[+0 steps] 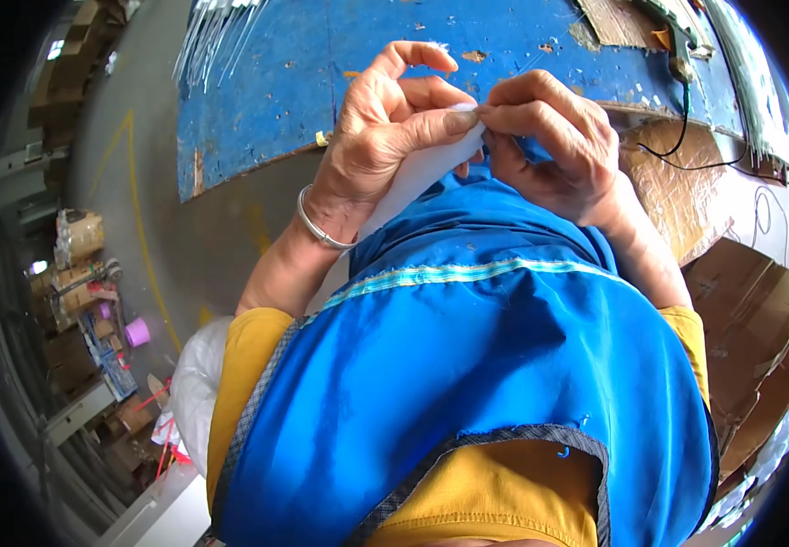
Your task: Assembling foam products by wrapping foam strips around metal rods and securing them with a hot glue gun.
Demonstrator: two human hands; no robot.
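My left hand (385, 137) and my right hand (554, 146) meet close together above a blue worktable (276, 91). Both pinch the top end of a small white strip-like piece (422, 173) between thumb and fingers. The piece slants down and to the left from the pinch, towards my left wrist. A silver bangle (317, 223) circles my left wrist. My blue apron (467, 365) over a yellow shirt fills the lower middle of the view and hides whatever lies below the hands.
Flattened brown cardboard (732, 301) lies at the right, with a black cable (686, 128) running over it. A bundle of thin clear strands (217, 36) rests at the table's far left. Boxes and clutter (84, 301) line the grey floor at the left.
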